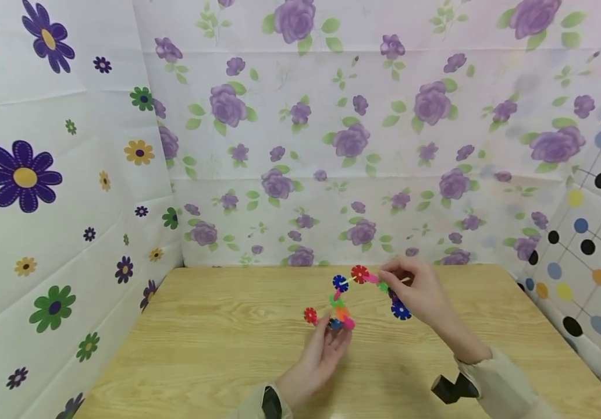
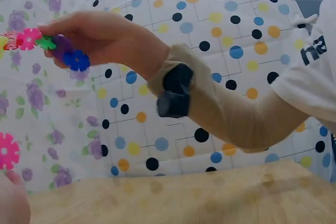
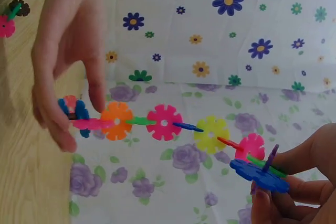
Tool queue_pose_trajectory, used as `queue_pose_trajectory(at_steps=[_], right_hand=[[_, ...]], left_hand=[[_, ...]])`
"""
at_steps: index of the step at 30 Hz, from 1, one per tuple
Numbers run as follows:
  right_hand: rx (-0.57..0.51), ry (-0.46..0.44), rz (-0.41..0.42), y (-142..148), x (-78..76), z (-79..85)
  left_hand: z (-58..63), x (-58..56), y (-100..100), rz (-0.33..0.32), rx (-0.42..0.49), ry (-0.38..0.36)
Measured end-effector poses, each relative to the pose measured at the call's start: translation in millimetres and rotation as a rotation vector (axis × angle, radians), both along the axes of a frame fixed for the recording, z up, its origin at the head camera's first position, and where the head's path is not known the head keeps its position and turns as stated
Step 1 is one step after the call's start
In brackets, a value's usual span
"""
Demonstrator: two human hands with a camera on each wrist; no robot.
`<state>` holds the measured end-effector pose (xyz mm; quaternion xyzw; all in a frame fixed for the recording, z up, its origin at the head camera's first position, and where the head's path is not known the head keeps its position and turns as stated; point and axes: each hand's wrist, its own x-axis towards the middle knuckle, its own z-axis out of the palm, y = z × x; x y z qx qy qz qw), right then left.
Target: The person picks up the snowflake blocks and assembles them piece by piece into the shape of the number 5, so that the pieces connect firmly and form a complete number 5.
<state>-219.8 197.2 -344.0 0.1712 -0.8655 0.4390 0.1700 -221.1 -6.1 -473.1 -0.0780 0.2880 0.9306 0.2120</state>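
A chain of colorful notched plastic discs, snowflake-style connectors, spans between both hands above the table. Its red disc [image 1: 360, 274] tops the arch in the head view. My left hand [image 1: 318, 362] holds the left part, with fingers around a blue disc [image 3: 84, 119] beside an orange disc [image 3: 110, 115]. My right hand [image 1: 422, 291] pinches the chain near its other end, where a large blue disc [image 3: 252, 176] and a green disc show. In the left wrist view a pink disc [image 2: 6, 141] stands above the left hand [image 2: 13, 200].
The wooden table [image 1: 201, 343] lies below both hands. Floral cloth [image 1: 352, 139] hangs behind it, with patterned cloths on either side. Black wrist devices [image 1: 448, 389] sit on the beige sleeves. A brown disc [image 3: 20, 8] and pink disc show upper left in the right wrist view.
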Motion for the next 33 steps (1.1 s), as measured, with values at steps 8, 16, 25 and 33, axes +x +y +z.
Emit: queue_pose_trajectory(at_steps=[8, 16, 25, 33], right_hand=[[-0.088, -0.241, -0.003, 17.8, 4.7, -46.2], [-0.182, -0.532, 0.081, 23.1, 17.5, -107.2], [-0.224, -0.785, 0.143, 2.7, 40.8, -161.3], [-0.248, -0.997, -0.014, -16.9, 51.2, -172.7]], left_hand=[[-5.6, -25.9, -12.3, 0.142, -0.240, 0.067], [-9.8, -54.6, -35.1, 0.098, -0.779, 0.242], [-12.9, -73.7, -39.0, -0.073, -1.167, 0.485], [-21.5, -75.2, -38.1, -0.241, -1.135, 0.410]])
